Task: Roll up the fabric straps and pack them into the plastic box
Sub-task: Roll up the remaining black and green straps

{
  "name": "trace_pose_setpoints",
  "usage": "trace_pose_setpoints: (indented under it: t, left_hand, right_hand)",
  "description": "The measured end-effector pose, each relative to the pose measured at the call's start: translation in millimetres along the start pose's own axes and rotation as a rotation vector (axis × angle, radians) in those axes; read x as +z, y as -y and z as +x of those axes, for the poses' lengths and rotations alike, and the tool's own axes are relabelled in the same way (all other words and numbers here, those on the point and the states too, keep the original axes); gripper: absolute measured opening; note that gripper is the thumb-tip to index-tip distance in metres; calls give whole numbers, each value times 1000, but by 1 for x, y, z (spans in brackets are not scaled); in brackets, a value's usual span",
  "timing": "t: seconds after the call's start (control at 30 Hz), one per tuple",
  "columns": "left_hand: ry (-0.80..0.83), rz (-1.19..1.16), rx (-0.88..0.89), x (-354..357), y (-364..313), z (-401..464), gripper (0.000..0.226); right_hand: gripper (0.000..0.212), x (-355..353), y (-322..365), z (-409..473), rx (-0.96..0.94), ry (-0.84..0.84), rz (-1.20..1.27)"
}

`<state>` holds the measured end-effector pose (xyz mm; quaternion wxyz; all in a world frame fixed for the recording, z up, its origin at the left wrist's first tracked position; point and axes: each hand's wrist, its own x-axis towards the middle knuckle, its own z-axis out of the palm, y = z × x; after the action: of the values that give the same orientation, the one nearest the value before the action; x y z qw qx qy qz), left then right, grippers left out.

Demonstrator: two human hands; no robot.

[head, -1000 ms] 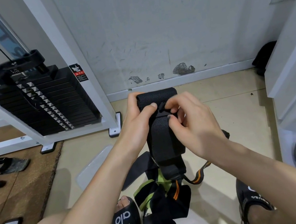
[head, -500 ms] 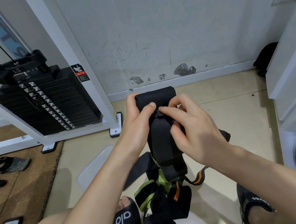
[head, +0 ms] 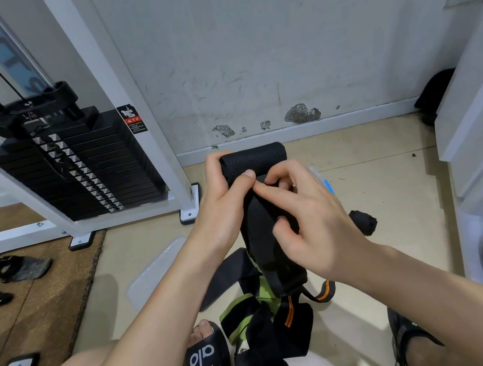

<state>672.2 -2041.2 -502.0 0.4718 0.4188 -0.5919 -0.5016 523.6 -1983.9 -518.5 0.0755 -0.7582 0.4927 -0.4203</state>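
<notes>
Left hand (head: 222, 208) and right hand (head: 306, 220) pinch the black strap (head: 259, 221), fingers clamped; rolling tightly with edges aligned should keep it compact.

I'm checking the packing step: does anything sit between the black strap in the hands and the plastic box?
The box cannot be made out for certain: only a clear plastic piece lies on the floor, left of the loose straps. Both hands, left and right, hold the strap in mid-air; nothing visible blocks it.

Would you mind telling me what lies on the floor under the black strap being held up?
Under the black strap lies a heap of straps, black with green and orange stripes, between the sandals. The strap and right hand cover the heap's upper part.
</notes>
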Motion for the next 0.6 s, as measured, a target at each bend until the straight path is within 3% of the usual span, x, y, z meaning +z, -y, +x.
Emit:
trace_pose_setpoints:
  t: [0.2,0.4,0.5,0.6]
  left_hand:
    - [22,-13,0,-1,4,-1,19]
    - [29,103,39,-3,1,-3,17]
    - [42,177,74,-4,3,-3,21]
    - [62,188,80,-5,1,-4,20]
  right_hand:
    - [65,-5,-2,5,63,34,120]
    - [42,-13,3,6,270,45,464]
    - [32,-14,2,11,363,-107,593]
    - [32,-20,-7,23,469,-230,430]
